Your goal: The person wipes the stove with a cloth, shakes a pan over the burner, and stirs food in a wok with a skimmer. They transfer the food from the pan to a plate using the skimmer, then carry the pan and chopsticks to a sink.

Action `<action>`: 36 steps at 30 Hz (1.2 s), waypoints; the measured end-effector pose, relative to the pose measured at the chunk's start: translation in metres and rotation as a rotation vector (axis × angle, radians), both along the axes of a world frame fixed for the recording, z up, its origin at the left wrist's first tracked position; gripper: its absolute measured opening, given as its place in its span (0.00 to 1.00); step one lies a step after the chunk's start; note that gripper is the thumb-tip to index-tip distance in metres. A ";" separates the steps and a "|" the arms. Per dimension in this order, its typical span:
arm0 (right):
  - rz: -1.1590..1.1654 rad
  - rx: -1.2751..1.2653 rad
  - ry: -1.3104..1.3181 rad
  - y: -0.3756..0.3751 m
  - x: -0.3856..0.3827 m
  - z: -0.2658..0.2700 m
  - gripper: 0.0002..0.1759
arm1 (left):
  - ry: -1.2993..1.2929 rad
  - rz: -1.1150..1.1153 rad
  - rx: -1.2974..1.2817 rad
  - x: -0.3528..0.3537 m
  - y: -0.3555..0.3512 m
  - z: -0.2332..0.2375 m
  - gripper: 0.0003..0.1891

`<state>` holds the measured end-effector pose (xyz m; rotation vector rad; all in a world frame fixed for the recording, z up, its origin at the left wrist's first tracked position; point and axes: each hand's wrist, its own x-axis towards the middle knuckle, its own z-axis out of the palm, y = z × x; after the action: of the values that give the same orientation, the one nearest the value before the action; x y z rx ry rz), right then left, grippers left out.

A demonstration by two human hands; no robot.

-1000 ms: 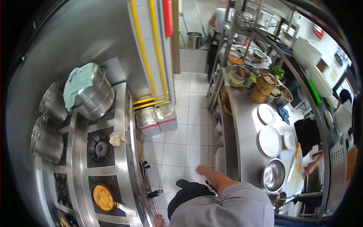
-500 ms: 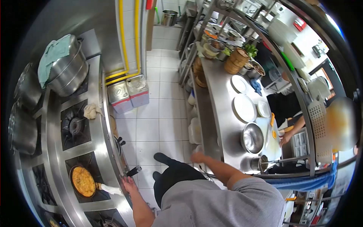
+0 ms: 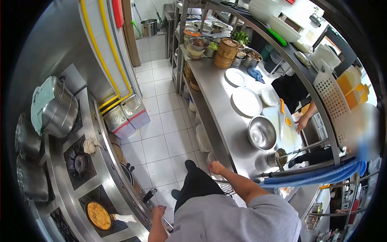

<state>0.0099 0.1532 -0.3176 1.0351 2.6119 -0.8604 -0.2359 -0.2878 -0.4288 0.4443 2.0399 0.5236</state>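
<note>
Translucent container [image 3: 210, 157] at fingertips of right hand, by lower shelf; pale, small, contents too unclear to tell. Right hand [image 3: 217, 167]: fingers curled inward; gripping container or merely near it, cannot tell. Left hand [image 3: 159, 210]: fingers loosely bent, beside stove [image 3: 130, 207] front; grip or contact, cannot tell. Black handle [image 3: 150, 195] just ahead of left hand. Farther left of that hand: pan [image 3: 87, 213] on burner, white-wrapped handle [image 3: 125, 218], golden-brown food [image 3: 98, 215] filling it. Right of right hand, on counter [image 3: 234, 139]: steel bowl [image 3: 262, 133].
</note>
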 end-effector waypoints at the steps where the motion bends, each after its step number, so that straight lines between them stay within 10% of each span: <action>1: -0.097 0.050 0.207 0.013 -0.019 0.027 0.13 | -0.009 0.108 0.011 0.011 0.006 -0.002 0.18; 7: -0.555 0.536 0.779 0.191 -0.095 0.140 0.08 | -0.022 0.115 -0.059 0.041 0.027 0.027 0.19; 17: -0.598 0.617 0.241 0.423 -0.110 0.109 0.08 | -0.050 0.553 0.156 -0.038 0.082 0.047 0.11; 27: -0.485 0.548 0.255 0.402 -0.138 0.101 0.07 | 0.245 0.182 0.079 -0.072 0.261 0.128 0.23; 31: -0.038 0.280 0.578 0.290 -0.238 0.106 0.08 | 0.075 0.322 0.021 -0.071 0.283 0.149 0.22; 36: 0.654 -0.014 -0.019 0.125 -0.337 0.033 0.17 | 0.226 0.565 0.021 -0.046 0.239 0.141 0.22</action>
<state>-0.3274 0.2778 -0.2844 0.1390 2.6472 -0.6878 -0.2819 -0.0483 -0.2880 -0.0799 2.3828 0.8624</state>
